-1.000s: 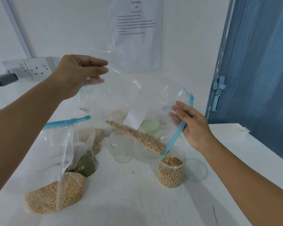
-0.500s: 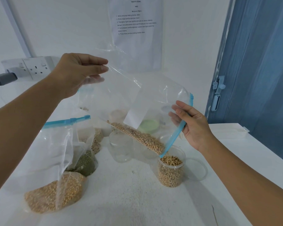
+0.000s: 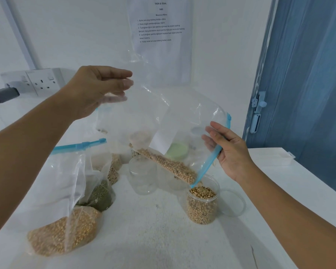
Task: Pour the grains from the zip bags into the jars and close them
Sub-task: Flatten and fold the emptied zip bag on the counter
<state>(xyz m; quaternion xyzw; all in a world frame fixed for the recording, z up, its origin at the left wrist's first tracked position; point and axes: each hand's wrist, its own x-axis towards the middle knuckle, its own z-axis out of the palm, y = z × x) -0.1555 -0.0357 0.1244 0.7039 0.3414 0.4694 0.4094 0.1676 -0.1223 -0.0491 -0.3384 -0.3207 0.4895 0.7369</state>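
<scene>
- Wall sheet [image 3: 160, 26] headed "TASK & GOAL", 1483.
- Clear zip bag [image 3: 163, 133], blue zipper, tilted over the jar [image 3: 202, 206] of tan grains on the desk [image 3: 153, 239].
- Left hand [image 3: 97, 88] pinches the bag's bottom corner; right hand [image 3: 231, 152] grips the zipper edge.

The tilted bag [image 3: 169, 121] is clear with a blue zip strip [image 3: 211, 158] and tan beans [image 3: 169, 166]. A lid [image 3: 177, 151] behind is pale green; the table [image 3: 153, 239] is white.
</scene>
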